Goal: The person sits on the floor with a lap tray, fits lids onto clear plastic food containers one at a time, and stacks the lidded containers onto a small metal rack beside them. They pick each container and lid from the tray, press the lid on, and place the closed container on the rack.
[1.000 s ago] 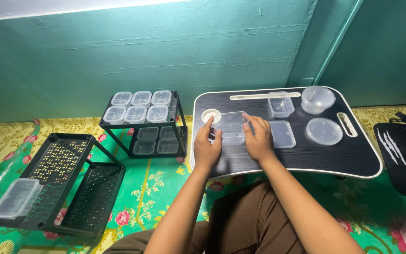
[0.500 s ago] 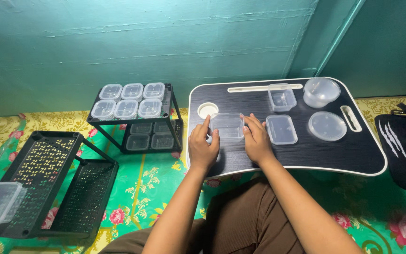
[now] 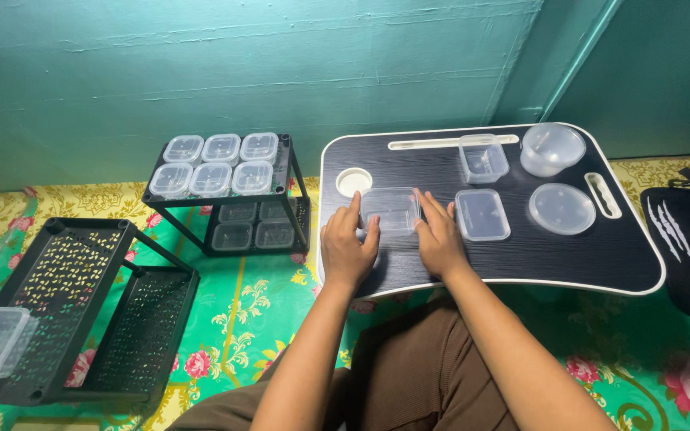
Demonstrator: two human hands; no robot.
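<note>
Unmoved since before, left hand (image 3: 346, 251) and right hand (image 3: 439, 239) press flat, grip unclamped, on the clear lidded container (image 3: 390, 211) near the worktop (image 3: 569, 263) front edge; bare surface lies right.

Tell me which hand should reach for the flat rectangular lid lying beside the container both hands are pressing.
Right. The right hand rests on the container's right edge, and the flat lid lies just to that side; the left hand would probably have to cross over.
</note>
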